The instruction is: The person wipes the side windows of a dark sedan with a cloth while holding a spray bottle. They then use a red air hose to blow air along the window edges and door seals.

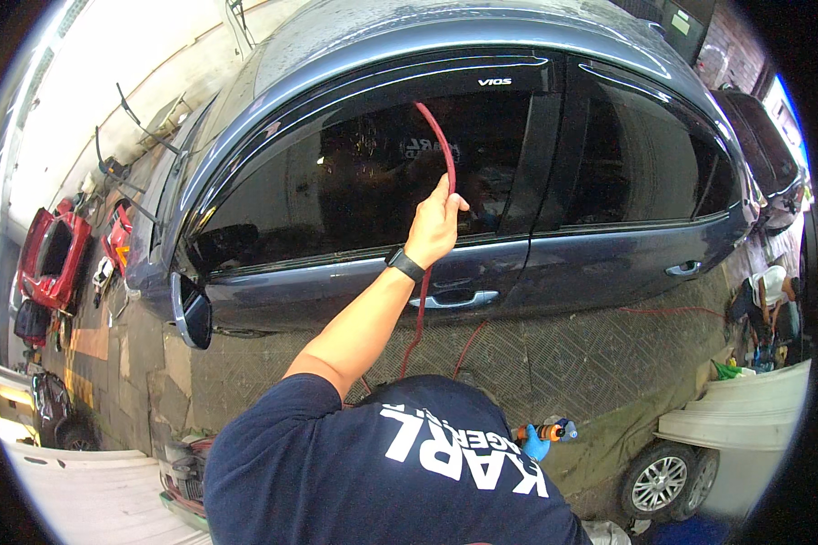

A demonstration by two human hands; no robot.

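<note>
A dark grey metal sedan (pixel 482 182) fills the centre of the frame, its side facing the camera. The left hand (pixel 434 227) is raised against the tinted front door window (pixel 354 182), gripping a thin red rubber hose (pixel 439 145) that arcs up over the glass and hangs down past the chrome door handle (pixel 454 298). A red detached car door (pixel 54 254) stands far left; a crouching person (pixel 768 300) works at right, behind the sedan's rear.

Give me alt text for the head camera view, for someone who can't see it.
A raised hand with a dark wristband holds a red hose up against the tinted window of a dark blue car. Lower right, a blue-gloved hand holds an orange tool.
</note>
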